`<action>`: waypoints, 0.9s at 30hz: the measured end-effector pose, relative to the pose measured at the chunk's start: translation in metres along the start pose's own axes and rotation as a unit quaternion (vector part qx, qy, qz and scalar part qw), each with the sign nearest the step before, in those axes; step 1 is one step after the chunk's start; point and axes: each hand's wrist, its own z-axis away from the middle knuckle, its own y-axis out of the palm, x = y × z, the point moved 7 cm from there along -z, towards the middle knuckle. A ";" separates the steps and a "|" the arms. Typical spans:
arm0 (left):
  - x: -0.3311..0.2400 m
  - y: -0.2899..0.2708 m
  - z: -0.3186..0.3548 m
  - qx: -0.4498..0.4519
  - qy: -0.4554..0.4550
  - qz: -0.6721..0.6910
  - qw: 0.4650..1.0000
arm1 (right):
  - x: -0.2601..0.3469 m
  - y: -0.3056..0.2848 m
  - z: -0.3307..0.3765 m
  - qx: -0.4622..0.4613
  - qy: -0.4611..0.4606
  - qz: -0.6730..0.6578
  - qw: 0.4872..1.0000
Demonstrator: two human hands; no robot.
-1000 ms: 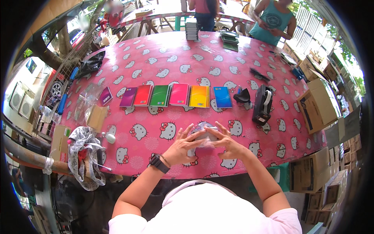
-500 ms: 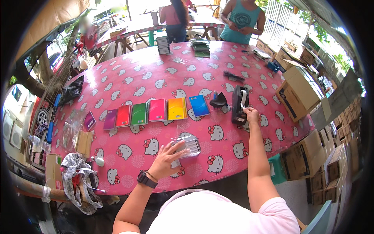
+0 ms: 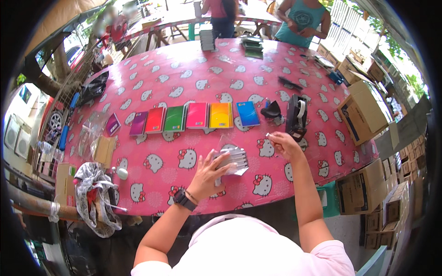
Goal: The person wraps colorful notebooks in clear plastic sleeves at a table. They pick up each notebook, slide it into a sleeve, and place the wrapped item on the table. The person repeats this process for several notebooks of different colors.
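Note:
My left hand point(image 3: 209, 175) lies with its fingers spread on a clear-plastic-wrapped stack of small spiral notebooks point(image 3: 238, 162) near the table's front edge. My right hand point(image 3: 286, 146) is closed in a pinch on a short piece of tape point(image 3: 268, 135), held above the table to the right of the stack. Just beyond that hand stands a black tape dispenser point(image 3: 294, 117) with a pale roll. A row of notebooks lies past the stack: purple point(image 3: 138, 123), red point(image 3: 155, 120), green point(image 3: 174, 118), pink point(image 3: 197, 115), yellow point(image 3: 221, 115) and blue point(image 3: 248, 113).
A crumpled black item point(image 3: 271, 110) lies beside the dispenser. Notebook stacks point(image 3: 207, 39) stand at the far edge, where a person in a teal top point(image 3: 301, 23) stands. Cardboard boxes point(image 3: 363, 112) line the right side. Plastic bags point(image 3: 90, 133) and a patterned cloth point(image 3: 94, 193) are at left.
My right hand has come away from the tape dispenser toward me and the stack, with a piece of tape in its fingers. My left hand stays on the wrapped stack. The view has shifted slightly.

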 end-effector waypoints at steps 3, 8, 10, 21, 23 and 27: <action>0.000 0.005 0.004 0.053 0.009 -0.032 0.998 | 0.043 0.101 0.025 0.164 0.002 0.143 0.976; 0.002 0.001 0.002 0.082 0.015 -0.016 0.996 | 0.055 0.173 0.026 0.087 -0.100 0.664 0.736; 0.000 -0.002 0.001 0.095 0.013 -0.019 0.995 | 0.060 0.164 0.030 0.031 -0.084 0.737 0.670; 0.003 -0.007 0.004 -0.105 -0.016 0.081 0.991 | 0.039 0.150 0.087 0.120 -0.409 0.410 0.806; 0.006 0.003 0.003 -0.148 0.006 0.057 0.987 | 0.046 0.142 0.079 0.055 -0.425 0.311 0.848; 0.013 -0.005 -0.002 -0.238 -0.058 0.164 0.956 | 0.033 0.114 0.033 0.013 -0.276 0.182 0.943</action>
